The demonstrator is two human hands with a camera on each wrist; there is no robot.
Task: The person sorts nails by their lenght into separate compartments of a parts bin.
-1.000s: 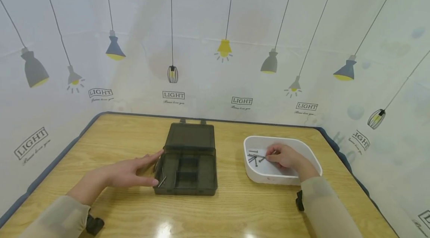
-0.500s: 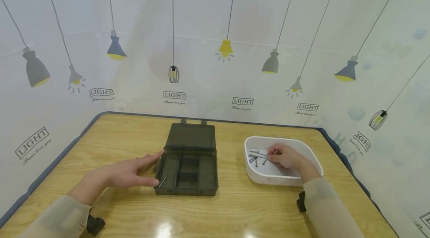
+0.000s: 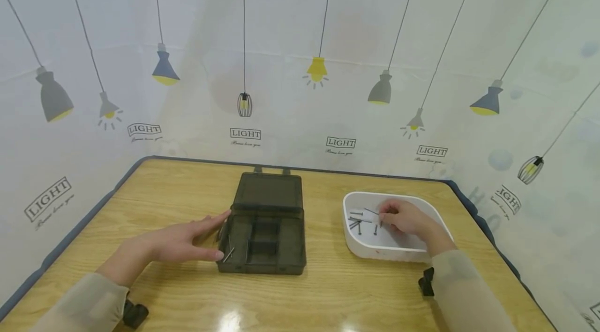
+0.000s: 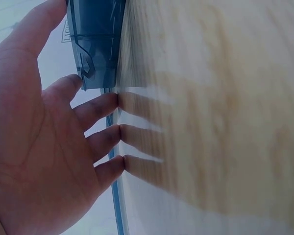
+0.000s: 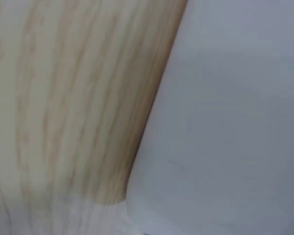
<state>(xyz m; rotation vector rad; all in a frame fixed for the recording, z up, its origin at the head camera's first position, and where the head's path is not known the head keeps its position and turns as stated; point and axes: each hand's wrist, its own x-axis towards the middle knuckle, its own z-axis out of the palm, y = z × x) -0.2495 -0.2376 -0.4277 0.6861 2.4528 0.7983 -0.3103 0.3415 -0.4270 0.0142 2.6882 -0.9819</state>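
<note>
Right now we pinch a screw point(image 3: 371, 211) between the thumb and curled fingers of our right hand point(image 3: 405, 217), over the left half of the white tray point(image 3: 384, 253). Just left of those fingertips, loose screws point(image 3: 360, 220) lie at several angles on the tray's floor, some of them crossing. Our right wrist view takes in only the tray's pale outer wall against the wood.

Well to the left of the tray we have the dark box point(image 3: 262, 269), its lid point(image 3: 268, 190) swung open and leaning away from us. Two more pieces point(image 3: 228, 254) lie crossed in its left compartment, toward the near corner.

Our left hand point(image 3: 175, 242) is spread along the box's left side, thumb at the near corner and index finger farther back; from our left wrist we see the other three fingertips resting on the wooden tabletop point(image 3: 319, 295). So our two hands are well apart.

Past the tabletop's dark blue edging point(image 3: 375, 173) we face a pale curtain point(image 3: 281, 19) printed with hanging lamps point(image 3: 317, 67) and the word LIGHT.
</note>
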